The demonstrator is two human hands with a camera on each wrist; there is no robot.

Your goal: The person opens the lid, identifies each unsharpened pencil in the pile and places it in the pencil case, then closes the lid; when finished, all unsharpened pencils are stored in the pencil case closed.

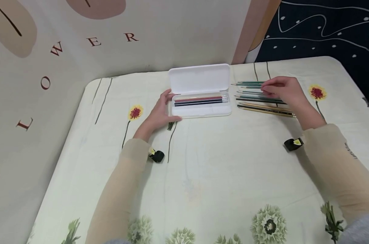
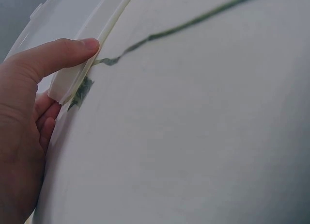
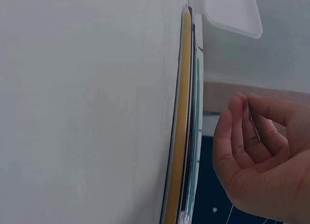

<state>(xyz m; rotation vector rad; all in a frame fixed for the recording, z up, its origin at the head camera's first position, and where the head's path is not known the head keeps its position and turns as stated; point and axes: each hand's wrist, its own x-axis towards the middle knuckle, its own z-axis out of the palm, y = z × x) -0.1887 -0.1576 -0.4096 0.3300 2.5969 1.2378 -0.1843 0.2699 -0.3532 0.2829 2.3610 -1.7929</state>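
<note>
A white plastic pencil case [image 1: 199, 110] lies with its lid [image 1: 199, 79] raised at the back. Inside are several pencils [image 1: 199, 101], red and dark blue. My left hand [image 1: 158, 112] grips the left end of the case, its thumb [image 2: 77, 52] on the front rim and the other fingers around the far side. To the right of the case, several loose pencils [image 1: 259, 99] in green, light blue, dark and gold lie roughly side by side. Above these hovers my right hand [image 1: 280, 88], fingers loosely curved and thumb tip close to the index finger [image 3: 237, 105]; no pencil shows between them.
A pale flower-printed cloth [image 1: 208, 176] covers the table. Behind the case rises a light wall hanging [image 1: 172, 44] with letters, and at the right back hangs a dark patterned cloth [image 1: 318, 30]. Small black cameras [image 1: 157, 156] sit at both wrists.
</note>
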